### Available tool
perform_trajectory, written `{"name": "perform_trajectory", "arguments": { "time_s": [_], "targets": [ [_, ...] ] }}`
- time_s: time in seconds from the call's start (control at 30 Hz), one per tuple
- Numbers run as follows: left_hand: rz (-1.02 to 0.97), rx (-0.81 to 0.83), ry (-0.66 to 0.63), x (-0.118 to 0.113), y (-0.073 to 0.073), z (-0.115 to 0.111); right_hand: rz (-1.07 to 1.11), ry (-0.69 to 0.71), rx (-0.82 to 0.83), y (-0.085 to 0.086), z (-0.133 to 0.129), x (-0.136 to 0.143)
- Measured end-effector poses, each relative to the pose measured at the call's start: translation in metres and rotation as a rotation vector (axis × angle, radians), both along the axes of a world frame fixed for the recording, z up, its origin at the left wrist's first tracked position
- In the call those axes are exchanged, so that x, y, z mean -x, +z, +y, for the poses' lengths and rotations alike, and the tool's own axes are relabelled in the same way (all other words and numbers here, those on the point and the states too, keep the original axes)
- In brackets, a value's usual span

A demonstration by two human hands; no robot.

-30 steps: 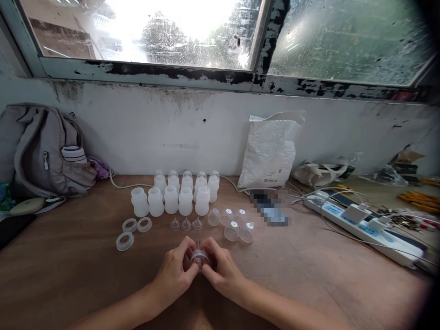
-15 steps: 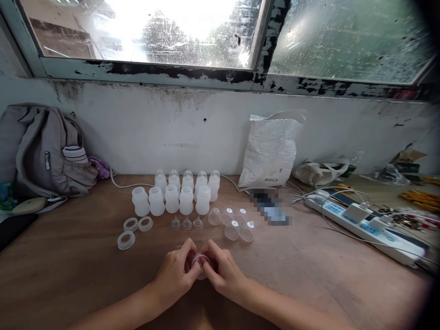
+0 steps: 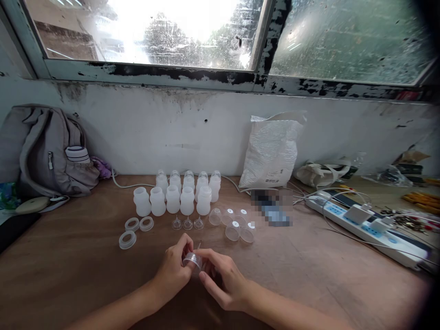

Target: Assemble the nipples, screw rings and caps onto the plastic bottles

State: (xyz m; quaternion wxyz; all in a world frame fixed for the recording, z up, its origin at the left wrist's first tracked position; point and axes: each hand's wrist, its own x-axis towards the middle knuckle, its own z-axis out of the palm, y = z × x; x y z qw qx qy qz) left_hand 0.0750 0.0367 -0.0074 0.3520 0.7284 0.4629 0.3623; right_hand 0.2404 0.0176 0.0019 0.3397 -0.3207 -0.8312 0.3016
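Observation:
A clear plastic bottle collar (image 3: 193, 260), with a thin nipple tip sticking up from it, is pinched in my left hand (image 3: 172, 268). My right hand (image 3: 227, 277) has its thumb and index finger apart, the index fingertip at the collar's right side. Farther left lie three loose collar rings (image 3: 127, 240). Beyond my hands, three clear nipples (image 3: 187, 223) stand in a short row. Behind these are several frosted baby bottles (image 3: 158, 201) in two rows; the back ones and one at the front right carry tops. Several clear domed caps (image 3: 233, 232) are grouped to the right.
A grey backpack (image 3: 41, 151) sits at the back left. A white packaging bag (image 3: 270, 151) leans against the wall, with a blurred phone-like object (image 3: 273, 211) before it. A white power strip (image 3: 364, 224) with plugs and cables runs along the right side.
The collar has tilted and moved slightly left in my left hand. My right hand's thumb and index finger have spread, no longer pinching the collar.

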Motion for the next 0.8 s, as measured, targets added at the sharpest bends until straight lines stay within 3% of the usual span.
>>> {"name": "perform_trajectory", "arguments": {
  "time_s": [0.27, 0.37, 0.5, 0.63, 0.8],
  "targets": [
    [-0.068, 0.026, -0.014, 0.0, -0.001, 0.001, 0.036, -0.018, 0.021, 0.0, -0.001, 0.001],
    [-0.167, 0.029, -0.023, -0.001, -0.002, 0.002, 0.188, -0.1, 0.143, -0.004, 0.0, 0.005],
    [-0.31, 0.179, -0.072, -0.003, -0.006, 0.003, 0.366, -0.153, 0.328, -0.01, 0.004, 0.008],
    [-0.331, 0.229, -0.093, -0.004, -0.007, 0.003, 0.386, -0.146, 0.368, -0.013, 0.007, 0.008],
    [-0.288, 0.217, -0.168, -0.003, -0.003, -0.001, 0.511, -0.241, 0.44, -0.012, 0.012, 0.006]
  ]
}}
